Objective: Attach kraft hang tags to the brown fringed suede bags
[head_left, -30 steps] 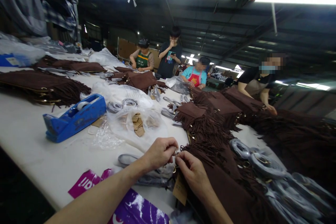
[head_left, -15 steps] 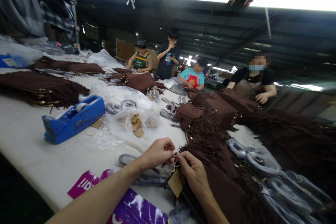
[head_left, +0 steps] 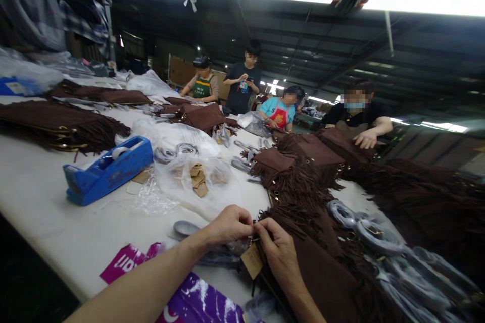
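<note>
My left hand and my right hand meet at the front middle, both closed in a pinch, fingertips almost touching. Between them is the thin string of a brown paper hang tag; the string itself is mostly hidden by my fingers. The tag dangles just below, by the metal hardware at the edge of a dark brown fringed bag. That bag lies under and to the right of my right hand. Plastic-wrapped grey straps lie beneath my left wrist.
A blue tape dispenser stands at the left. A clear plastic bag holds several brown tags. Purple packaging lies under my left forearm. Coiled wrapped straps and stacked fringed bags fill the right. Several people work across the table.
My left fingers have drawn into a tighter pinch and dipped slightly beside my right fingertips. The tag has shifted a little. Across the table, a co-worker's hand has moved left onto the bags.
</note>
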Demonstrator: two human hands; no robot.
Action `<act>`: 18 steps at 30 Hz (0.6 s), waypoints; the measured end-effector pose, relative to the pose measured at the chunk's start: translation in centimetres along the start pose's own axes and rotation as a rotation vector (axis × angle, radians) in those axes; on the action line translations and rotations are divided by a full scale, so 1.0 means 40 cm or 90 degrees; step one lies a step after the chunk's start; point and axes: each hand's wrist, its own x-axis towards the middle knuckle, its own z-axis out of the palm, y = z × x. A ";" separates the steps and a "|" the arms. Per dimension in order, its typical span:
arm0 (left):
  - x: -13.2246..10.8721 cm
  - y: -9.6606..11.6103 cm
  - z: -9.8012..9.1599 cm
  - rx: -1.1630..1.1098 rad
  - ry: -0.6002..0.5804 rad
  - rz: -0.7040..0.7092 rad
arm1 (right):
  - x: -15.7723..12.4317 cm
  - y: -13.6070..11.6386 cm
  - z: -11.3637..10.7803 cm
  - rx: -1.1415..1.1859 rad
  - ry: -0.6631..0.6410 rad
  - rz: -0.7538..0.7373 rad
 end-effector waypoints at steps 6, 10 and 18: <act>0.000 0.008 -0.005 -0.048 -0.014 -0.052 | 0.001 -0.001 0.001 0.002 0.005 -0.001; 0.001 0.001 -0.003 -0.030 -0.031 -0.036 | 0.001 0.003 0.003 0.015 0.004 0.001; 0.003 0.004 0.000 -0.086 -0.017 -0.064 | 0.002 0.008 0.001 0.001 0.014 0.021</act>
